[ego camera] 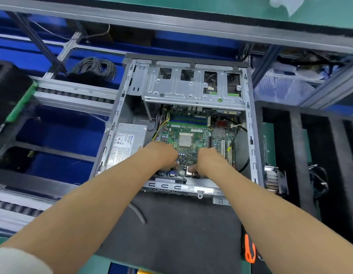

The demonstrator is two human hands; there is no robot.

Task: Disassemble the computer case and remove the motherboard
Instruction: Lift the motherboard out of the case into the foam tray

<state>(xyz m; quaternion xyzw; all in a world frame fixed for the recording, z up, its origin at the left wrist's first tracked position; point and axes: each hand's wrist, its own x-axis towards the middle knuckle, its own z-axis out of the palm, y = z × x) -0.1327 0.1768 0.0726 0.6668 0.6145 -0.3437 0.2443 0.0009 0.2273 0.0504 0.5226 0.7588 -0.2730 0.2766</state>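
Two bare hands reach into one open computer case (250, 123), both forearms stretched forward from the bottom of the view. The left hand (161, 155) lies knuckles-up over the near-left part of the motherboard (193, 139), its fingers curled down toward the blue VGA port (172, 173) at the board's near edge; whether they actually grip anything I cannot tell. The right hand (208, 160) sits just beside it at 3 o'clock, fingers bent, the thumb pressed on the board's near edge by the rear ports. The one green motherboard lies flat on the case floor, with a bare square CPU (185, 140) at its centre, memory slots at 12 o'clock and two white expansion slots (226, 149) at 3 o'clock. One grey power supply (125, 145) sits at 9 o'clock of the board, and a silver drive cage (191, 86) spans the far end. The case rests on a dark mat (181, 230); an orange-handled tool (249, 251) lies at 5 o'clock.
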